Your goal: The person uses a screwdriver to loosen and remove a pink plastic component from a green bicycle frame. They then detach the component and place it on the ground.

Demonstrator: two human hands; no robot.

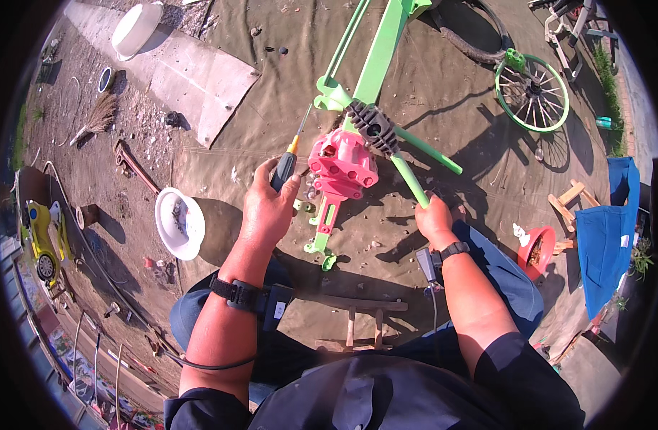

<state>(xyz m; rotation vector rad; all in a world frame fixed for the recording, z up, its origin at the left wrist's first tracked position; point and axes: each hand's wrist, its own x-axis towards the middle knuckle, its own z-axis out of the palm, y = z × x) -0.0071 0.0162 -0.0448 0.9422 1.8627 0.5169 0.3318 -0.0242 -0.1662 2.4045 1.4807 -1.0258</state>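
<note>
Dark shirt [386,394] closest to us, and out ahead runs the green frame [381,63] with the pink housing [341,163] at its near end, left hand [270,201] and right hand [435,219] both curled closed, the right around a green tube [410,179], the left around a grey-and-yellow screwdriver [285,169] beside the housing.

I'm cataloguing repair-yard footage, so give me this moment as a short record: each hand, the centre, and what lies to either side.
Left hand: closed around a dark-handled screwdriver, shaft pointing up
Screwdriver tip: by the green frame; contact unclear
Right hand: closed around the lower end of a green bar
Centre: pink housing, dark ridged part beside it
Left side: white basin, straw broom
Right side: red bowl, green-rimmed spoked wheel
</note>
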